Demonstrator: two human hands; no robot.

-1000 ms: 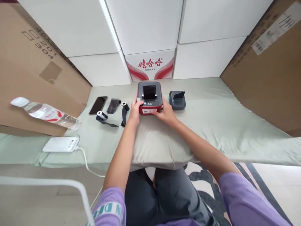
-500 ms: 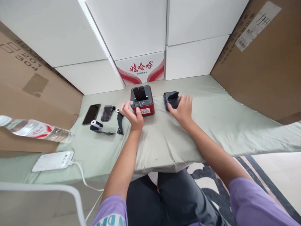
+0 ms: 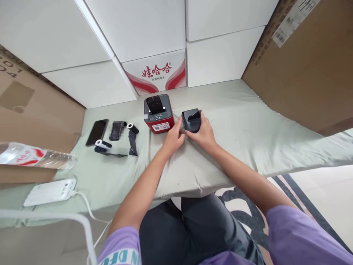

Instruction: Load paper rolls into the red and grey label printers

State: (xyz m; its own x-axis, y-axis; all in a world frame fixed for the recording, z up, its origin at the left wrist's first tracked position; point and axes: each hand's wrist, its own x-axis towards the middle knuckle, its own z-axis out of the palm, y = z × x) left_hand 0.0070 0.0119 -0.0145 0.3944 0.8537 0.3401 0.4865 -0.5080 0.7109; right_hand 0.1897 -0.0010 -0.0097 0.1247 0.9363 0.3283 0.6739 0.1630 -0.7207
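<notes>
A small dark grey printer [image 3: 191,120] sits on the pale green cloth [image 3: 248,121], just right of a red and grey printer [image 3: 157,117]. My right hand [image 3: 202,133] wraps around the dark grey printer from its right and front side. My left hand [image 3: 174,137] touches the same printer at its left front corner, between the two printers. The red printer stands free with its lid raised.
Left of the red printer lie two black ribbon rolls [image 3: 132,135], a blurred dark item [image 3: 117,130] and a black phone [image 3: 96,131]. A water bottle [image 3: 33,156] and a white power strip [image 3: 49,191] lie at far left. White and brown cartons wall the back and sides.
Both hands left the red printer. My right hand went to the dark grey printer and gripped it, and my left hand crossed over to join it. The view shifted rightward.
</notes>
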